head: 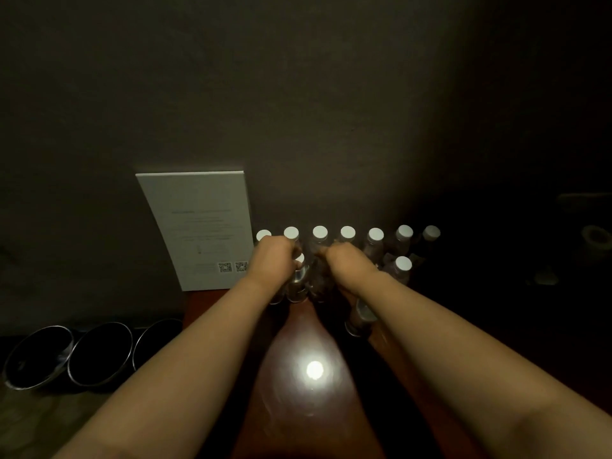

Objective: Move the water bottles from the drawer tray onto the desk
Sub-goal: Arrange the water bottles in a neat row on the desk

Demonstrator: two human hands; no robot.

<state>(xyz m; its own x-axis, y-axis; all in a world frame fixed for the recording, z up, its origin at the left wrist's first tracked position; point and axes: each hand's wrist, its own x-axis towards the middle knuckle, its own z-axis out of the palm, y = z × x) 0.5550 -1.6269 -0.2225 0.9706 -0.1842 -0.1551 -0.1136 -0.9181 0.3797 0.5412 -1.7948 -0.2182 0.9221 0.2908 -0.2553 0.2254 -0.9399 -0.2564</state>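
Several clear water bottles with white caps [347,232] stand in a row against the dark wall at the back of the reddish-brown desk [298,409]. One more capped bottle [403,264] stands in front of the row at the right. My left hand [275,260] grips a bottle [299,276] just in front of the row, its cap showing beside my fingers. My right hand [347,261] is curled round the top of another bottle [319,281], hiding its cap. The two held bottles stand side by side. A further bottle [359,318] shows under my right forearm. No drawer tray is in view.
A white printed card [198,226] with QR codes leans on the wall left of the bottles. Three dark round bowls [99,354] sit low at the left, beside the desk. A bright lamp reflection [314,370] lies on the desk top. The right side is too dark to read.
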